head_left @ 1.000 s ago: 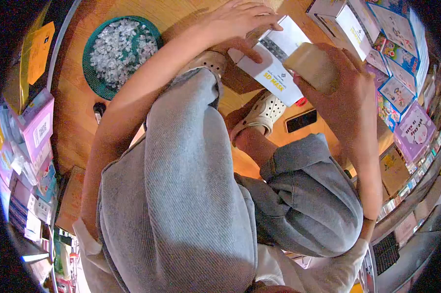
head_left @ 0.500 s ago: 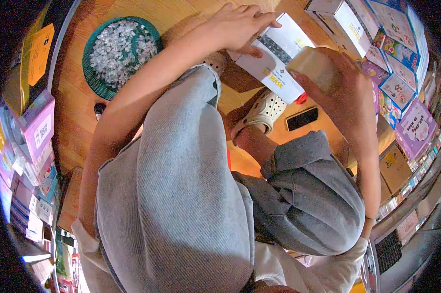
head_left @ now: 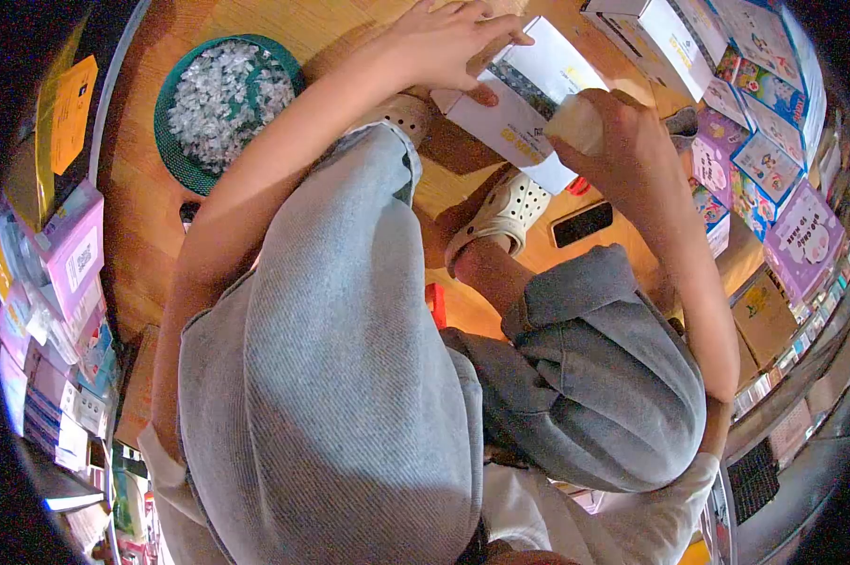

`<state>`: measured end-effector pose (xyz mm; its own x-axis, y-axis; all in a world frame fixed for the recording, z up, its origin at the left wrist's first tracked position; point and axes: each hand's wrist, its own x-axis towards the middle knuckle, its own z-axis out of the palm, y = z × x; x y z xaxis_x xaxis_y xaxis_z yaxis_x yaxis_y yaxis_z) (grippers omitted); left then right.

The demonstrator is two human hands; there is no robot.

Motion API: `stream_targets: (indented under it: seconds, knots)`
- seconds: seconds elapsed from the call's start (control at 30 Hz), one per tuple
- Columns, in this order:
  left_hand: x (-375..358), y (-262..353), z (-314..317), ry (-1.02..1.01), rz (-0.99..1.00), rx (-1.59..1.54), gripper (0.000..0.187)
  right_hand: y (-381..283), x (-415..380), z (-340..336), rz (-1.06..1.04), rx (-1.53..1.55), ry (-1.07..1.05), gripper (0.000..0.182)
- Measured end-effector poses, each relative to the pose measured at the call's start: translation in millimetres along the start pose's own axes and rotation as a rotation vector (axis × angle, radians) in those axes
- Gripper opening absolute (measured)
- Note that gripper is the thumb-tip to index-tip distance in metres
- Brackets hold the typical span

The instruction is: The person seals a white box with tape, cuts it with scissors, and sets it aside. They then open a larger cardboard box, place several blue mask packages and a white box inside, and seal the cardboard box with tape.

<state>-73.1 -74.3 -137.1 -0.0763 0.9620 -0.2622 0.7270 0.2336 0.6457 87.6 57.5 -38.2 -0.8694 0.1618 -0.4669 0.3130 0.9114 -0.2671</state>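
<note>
A white carton (head_left: 528,141) with yellow "MASK" lettering and a dark printed band lies tilted in front of my feet. My left hand (head_left: 448,47) grips its left end, thumb on the near side and the other fingers spread across the far edge. In my right hand (head_left: 632,146) is a pale, thick roll of tape (head_left: 578,124), its rim against the right part of the carton. My palm and fingers hide much of the roll. A tape strip cannot be made out clearly.
A green basket (head_left: 166,132) of clear crumpled pieces stands left. Near my clog (head_left: 510,212) lies a phone (head_left: 582,224). Another white carton (head_left: 665,42) stands at upper right, beside stacked colourful packs (head_left: 769,113). Purple boxes (head_left: 72,245) line the left.
My right hand and the tape roll have moved a little left along the carton. The carton has shifted slightly left and up; my left hand keeps its grip.
</note>
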Motion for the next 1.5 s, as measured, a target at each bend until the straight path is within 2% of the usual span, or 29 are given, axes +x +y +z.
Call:
stream_targets:
  seconds: [0.17, 0.27, 0.37, 0.47, 0.57, 0.73, 0.83, 0.93, 1.03, 1.13, 1.23, 1.47, 1.5]
  knots:
    - [1, -3, 3, 0.011, 0.013, 0.000, 0.091, 2, 12, 9, -0.070, -0.121, 0.002, 0.033]
    - [1, -3, 4, 0.013, 0.021, 0.005, 0.091, -9, 13, 6, 0.020, -0.191, -0.093, 0.036]
    - [1, -3, 4, 0.021, 0.029, -0.008, 0.090, -8, 15, 13, -0.006, -0.237, -0.055, 0.036]
    - [1, -3, 3, 0.023, 0.043, -0.020, 0.089, -14, 13, 21, 0.081, -0.288, -0.066, 0.037]
    - [1, -4, 5, 0.025, 0.036, -0.008, 0.089, -13, 12, 17, 0.054, -0.266, -0.098, 0.039]
    - [1, -2, 1, -0.001, 0.011, -0.008, 0.089, -15, 15, 18, 0.130, -0.269, -0.152, 0.041]
    - [-9, 7, -8, 0.063, 0.052, 0.042, 0.083, -14, 16, 24, 0.124, -0.261, -0.126, 0.041]
    - [-9, 2, 19, 0.387, 0.225, 0.440, 0.073, -13, 17, 27, 0.101, -0.270, -0.093, 0.042]
    - [-6, 11, 45, 0.312, 0.368, 0.488, 0.077, -9, 16, 31, 0.069, -0.236, -0.048, 0.042]
    - [-6, 14, 80, 0.371, 0.449, -0.013, 0.076, -9, 15, 32, 0.032, -0.214, -0.005, 0.042]
    - [-8, 12, 98, 0.304, 0.461, 0.067, 0.080, -8, 14, 34, 0.012, -0.247, 0.009, 0.043]
    - [-6, 4, 110, 0.349, 0.523, 0.081, 0.077, -8, 11, 32, 0.045, -0.245, 0.022, 0.040]
    - [-3, 1, 111, 0.374, 0.552, 0.137, 0.076, -6, 8, 31, 0.012, -0.235, 0.123, 0.035]
